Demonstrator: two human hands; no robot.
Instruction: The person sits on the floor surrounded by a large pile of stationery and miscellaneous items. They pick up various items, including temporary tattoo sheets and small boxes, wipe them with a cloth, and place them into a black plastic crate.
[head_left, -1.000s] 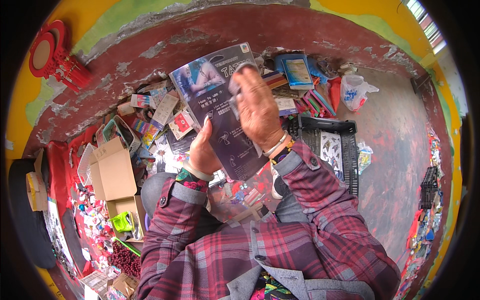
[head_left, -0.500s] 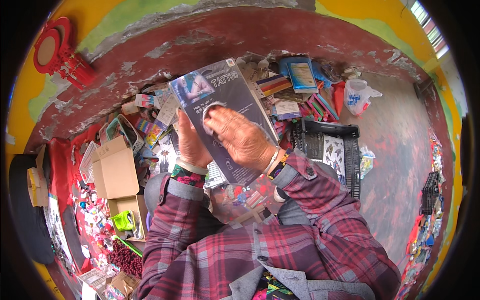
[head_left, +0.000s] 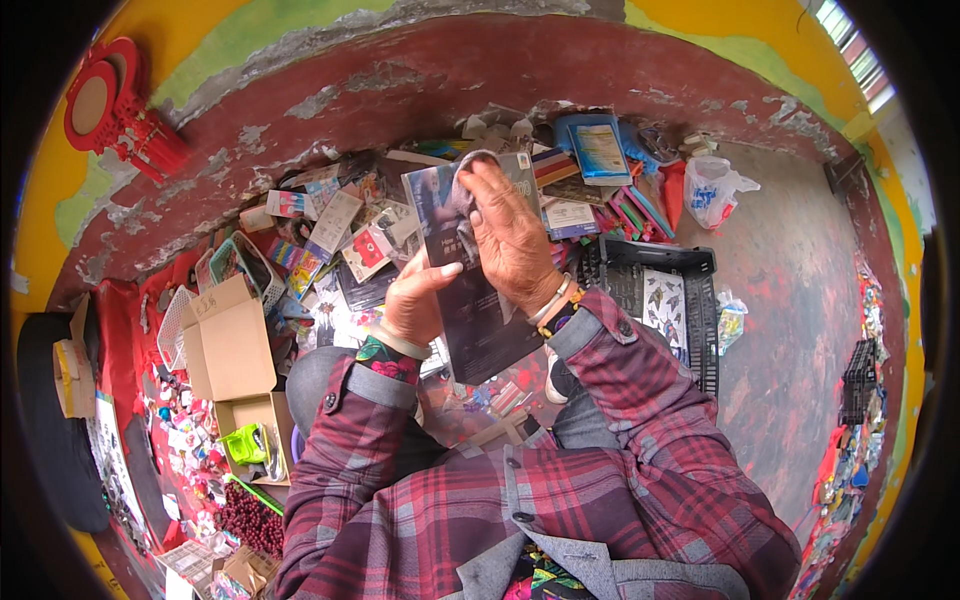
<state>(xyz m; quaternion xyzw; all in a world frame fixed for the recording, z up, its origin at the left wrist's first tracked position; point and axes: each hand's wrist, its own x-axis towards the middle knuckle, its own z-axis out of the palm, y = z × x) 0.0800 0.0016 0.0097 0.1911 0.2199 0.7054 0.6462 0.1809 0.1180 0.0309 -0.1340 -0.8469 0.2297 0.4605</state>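
A flat dark packet with a glossy printed face is held up in front of me, tilted. My left hand grips its left edge, thumb lying over the front and the other fingers hidden behind. Against the upper part of that face, my right hand presses a greyish-white cloth, bunched under the fingers. Part of the packet's print is covered by this hand and cloth.
Beyond the packet lie heaped papers, booklets and packages. A black plastic crate stands to the right, with a white plastic bag farther back. On the left are an open cardboard box and plastic baskets.
The packet has turned more upright and edge-on, its top shifting right and lower. My right hand has moved up with the cloth, to the packet's upper part.
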